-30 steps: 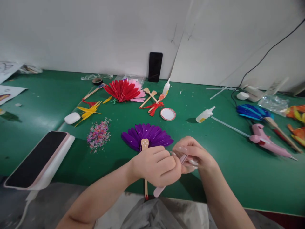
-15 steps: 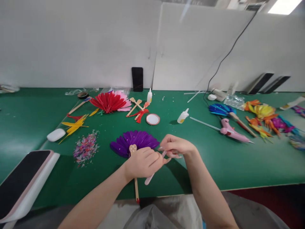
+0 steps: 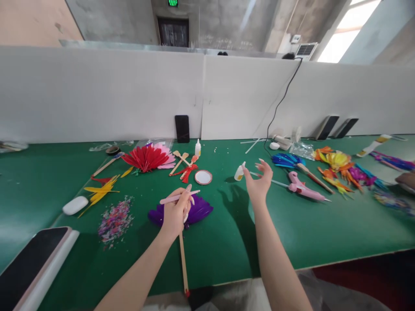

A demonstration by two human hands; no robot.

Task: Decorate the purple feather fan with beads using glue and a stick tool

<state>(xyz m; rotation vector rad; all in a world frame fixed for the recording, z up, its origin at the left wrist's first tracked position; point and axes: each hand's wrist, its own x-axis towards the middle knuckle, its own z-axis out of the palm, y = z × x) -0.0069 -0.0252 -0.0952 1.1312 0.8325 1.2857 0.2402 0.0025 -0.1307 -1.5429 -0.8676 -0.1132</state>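
My left hand [image 3: 177, 211] is closed on a slim pink pen-shaped tool [image 3: 170, 199], its thin tip to the right. Beneath that hand lies a purple feather fan [image 3: 201, 209], whose wooden handle [image 3: 183, 263] reaches toward the table's front edge; the hand hides the fan's middle. My right hand [image 3: 261, 181] is raised, fingers apart, with its thumb close to a small white glue bottle [image 3: 239, 172]; I cannot tell if they touch. A shallow white dish with a red rim [image 3: 203, 177] sits between the hands, beyond the fan.
A pink glue gun [image 3: 306, 190] and a blue feather fan [image 3: 287, 160] lie right. Red feathers [image 3: 145, 159], yellow feathers [image 3: 100, 192] and colourful bits [image 3: 116, 220] are left. A phone [image 3: 182, 128] leans on the partition. Another person's hand [image 3: 407, 179] shows at the right edge.
My hands have parted: the left keeps the pink tool, now pointing right, over the fan. My right hand has let go and moved toward the glue bottle. The camera view has tilted up.
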